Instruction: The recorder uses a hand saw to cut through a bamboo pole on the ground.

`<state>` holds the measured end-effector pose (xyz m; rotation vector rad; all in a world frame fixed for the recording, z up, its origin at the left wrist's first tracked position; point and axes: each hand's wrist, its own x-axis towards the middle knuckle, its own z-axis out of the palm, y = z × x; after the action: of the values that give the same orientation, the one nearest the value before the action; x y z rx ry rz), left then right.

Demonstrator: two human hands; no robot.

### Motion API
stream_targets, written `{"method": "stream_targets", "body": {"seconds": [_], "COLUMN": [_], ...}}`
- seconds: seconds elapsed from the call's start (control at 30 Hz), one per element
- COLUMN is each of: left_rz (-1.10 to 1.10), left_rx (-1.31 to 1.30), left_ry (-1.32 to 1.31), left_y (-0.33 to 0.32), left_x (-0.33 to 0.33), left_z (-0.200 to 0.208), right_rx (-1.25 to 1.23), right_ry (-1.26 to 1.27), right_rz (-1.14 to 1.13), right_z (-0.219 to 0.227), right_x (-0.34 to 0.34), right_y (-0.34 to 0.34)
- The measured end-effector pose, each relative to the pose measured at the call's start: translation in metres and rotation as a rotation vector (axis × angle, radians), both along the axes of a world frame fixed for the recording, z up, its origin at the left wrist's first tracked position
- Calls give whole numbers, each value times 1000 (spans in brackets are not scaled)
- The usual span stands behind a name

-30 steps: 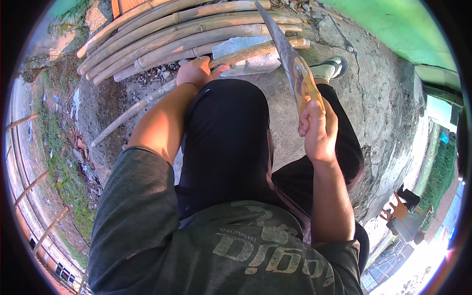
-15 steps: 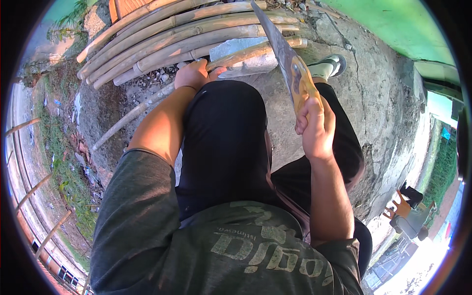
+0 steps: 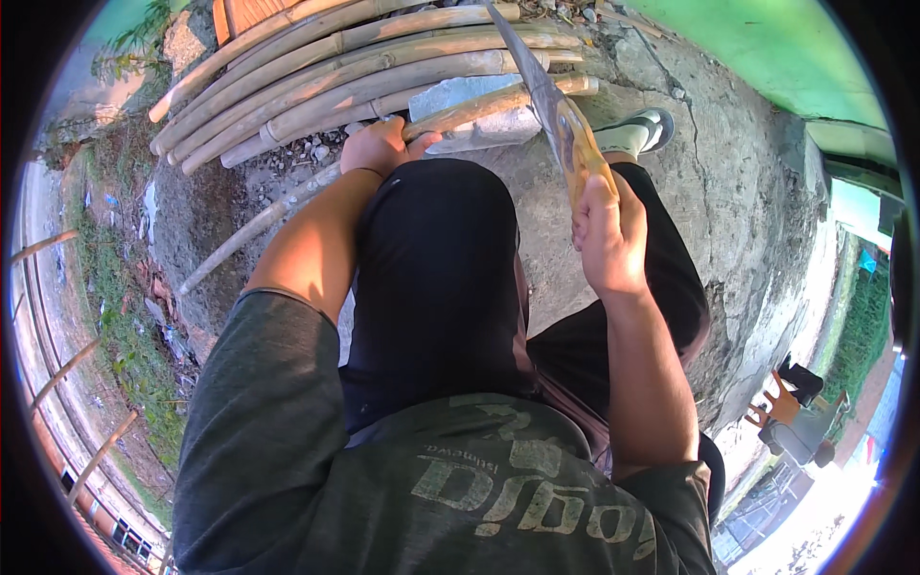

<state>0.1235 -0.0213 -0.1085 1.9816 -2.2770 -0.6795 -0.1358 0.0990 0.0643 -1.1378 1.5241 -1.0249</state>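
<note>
My right hand [image 3: 611, 235] is wrapped round the wooden handle of a hand saw [image 3: 533, 72], whose blade points away and a little left. The blade crosses a bamboo pole [image 3: 474, 107] near its right end. That pole rests on a pale stone block [image 3: 498, 132] and slants down to the left, past my knee. Farther along it, my left hand [image 3: 380, 147] grips the pole just left of the block, thumb toward the block. Whether the saw's teeth touch the bamboo I cannot tell.
Several more bamboo poles [image 3: 335, 77] lie side by side beyond my left hand. My sandalled foot [image 3: 644, 132] stands on cracked concrete [image 3: 709, 220] right of the block. A green wall [image 3: 767, 48] rises at the far right; weeds and litter [image 3: 129, 335] border the left.
My right hand and the saw have shifted slightly, the grip a little to the left and the blade a bit farther away. My left hand stays on the pole.
</note>
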Motion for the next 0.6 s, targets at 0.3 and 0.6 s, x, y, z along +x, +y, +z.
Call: {"method": "stream_targets", "body": {"seconds": [0.3,0.6], "left_rz": [10,-3], "left_rx": [-48,-42], "left_ry": [0,17], "left_y": [5,5], "left_x": [11,7], "left_z": [6,1], "right_rx": [130,104], "right_ry": [-302,-164], "right_rz": [-220,-157], "right_z": [55,10], "right_x": [-21,3], "right_y": [121,8]}}
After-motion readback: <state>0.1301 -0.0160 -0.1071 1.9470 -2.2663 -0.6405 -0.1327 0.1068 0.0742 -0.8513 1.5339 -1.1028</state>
